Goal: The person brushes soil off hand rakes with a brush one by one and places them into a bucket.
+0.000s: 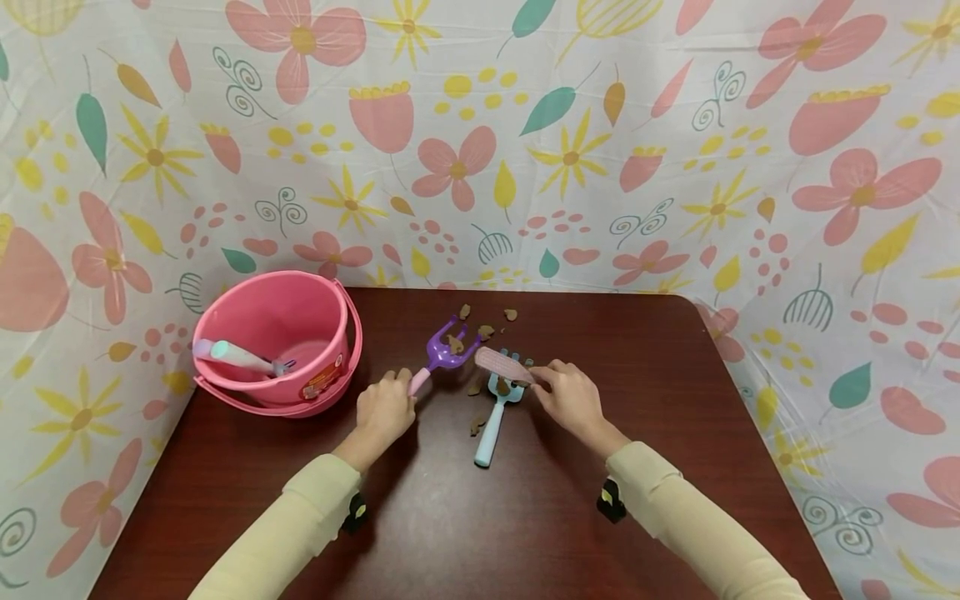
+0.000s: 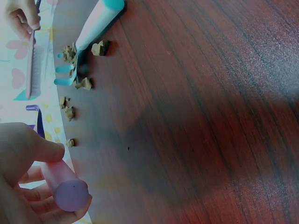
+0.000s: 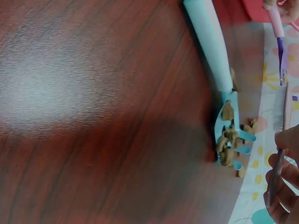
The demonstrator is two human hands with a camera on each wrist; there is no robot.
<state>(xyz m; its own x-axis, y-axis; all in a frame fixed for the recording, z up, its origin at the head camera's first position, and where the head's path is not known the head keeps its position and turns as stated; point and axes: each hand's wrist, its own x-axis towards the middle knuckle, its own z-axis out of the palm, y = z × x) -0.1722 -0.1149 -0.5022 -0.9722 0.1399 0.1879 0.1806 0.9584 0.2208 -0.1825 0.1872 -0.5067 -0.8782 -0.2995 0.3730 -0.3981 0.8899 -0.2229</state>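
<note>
My left hand (image 1: 384,412) grips the pink handle of a purple toy garden fork (image 1: 442,353), which has a brown lump (image 1: 454,344) on its head. In the left wrist view the thumb and fingers wrap that pink handle (image 2: 60,175). My right hand (image 1: 572,398) pinches the handle of a pink brush (image 1: 501,365); its pale bristles (image 2: 37,70) show in the left wrist view. Beneath the brush lies a light blue toy hand rake (image 1: 491,435), with brown lumps (image 3: 228,111) on its head. More brown lumps (image 1: 477,426) are scattered around both tools.
A pink bucket (image 1: 273,304) stands at the left of the dark wooden table (image 1: 465,533). A tool with a white-blue handle (image 1: 238,356) leans inside it, beside a lilac handle end (image 1: 201,348). A flower-patterned sheet (image 1: 480,100) hangs behind the table's back edge.
</note>
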